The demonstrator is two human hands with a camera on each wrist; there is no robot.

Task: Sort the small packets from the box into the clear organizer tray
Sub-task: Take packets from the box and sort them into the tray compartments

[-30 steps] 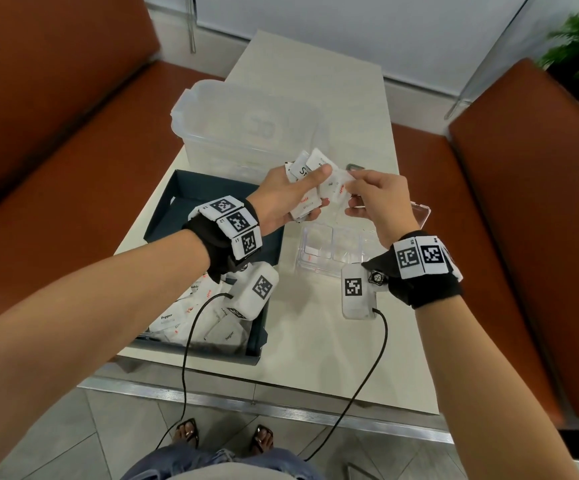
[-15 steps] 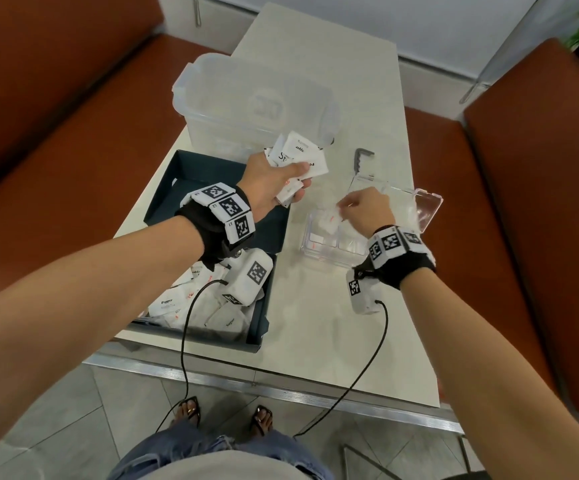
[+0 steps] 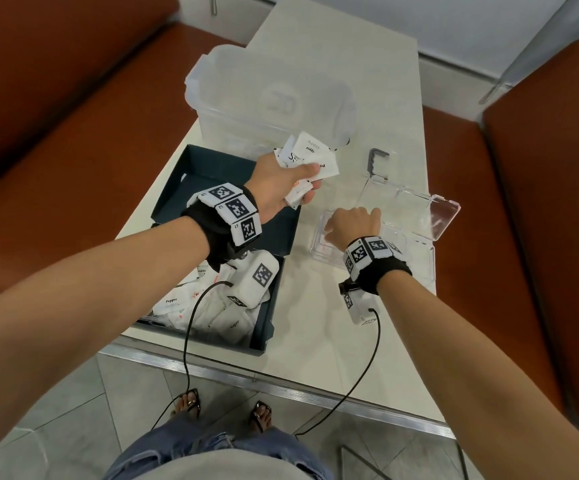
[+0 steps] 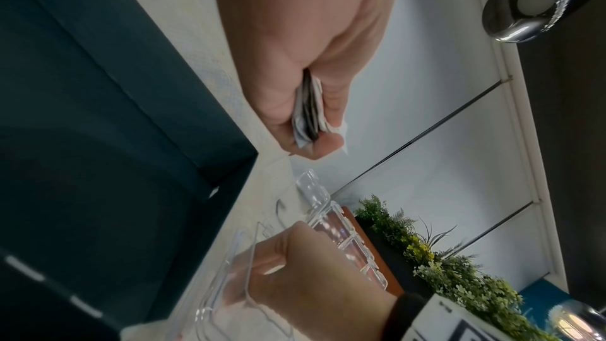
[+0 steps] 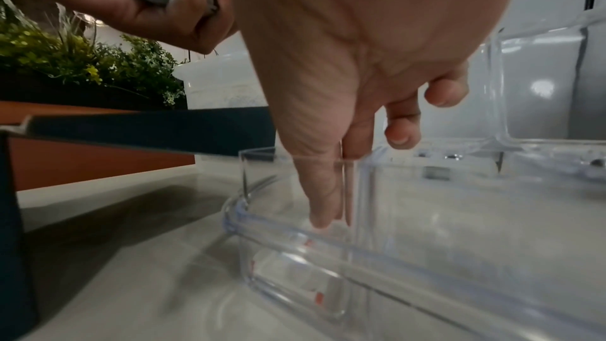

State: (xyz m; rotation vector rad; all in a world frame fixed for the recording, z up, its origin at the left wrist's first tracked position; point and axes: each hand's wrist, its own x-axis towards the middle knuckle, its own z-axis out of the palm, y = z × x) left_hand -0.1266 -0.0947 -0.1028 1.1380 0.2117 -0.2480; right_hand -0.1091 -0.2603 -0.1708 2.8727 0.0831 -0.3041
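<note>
My left hand (image 3: 277, 188) grips a bunch of small white packets (image 3: 307, 157) above the far right corner of the dark box (image 3: 225, 168); the left wrist view shows them edge-on in the fist (image 4: 306, 113). More packets (image 3: 212, 313) lie in the box's near end. My right hand (image 3: 354, 223) reaches down into the left end of the clear organizer tray (image 3: 416, 261). In the right wrist view its thumb and forefinger (image 5: 323, 206) point down together into a compartment, pinching a white packet that is mostly hidden. Red-marked packets (image 5: 311, 281) lie in the tray (image 5: 426, 256).
A large translucent tub (image 3: 270, 98) stands behind the box. The tray's open lid (image 3: 419, 209) lies flat beyond it, and a small grey bracket (image 3: 376, 161) sits further back. Orange benches flank the narrow table; its metal front edge (image 3: 281, 382) is close to me.
My right hand took a packet from the bunch in front of me, moved it right and lowered it into the tray. My left hand stayed by the box with the bunch.
</note>
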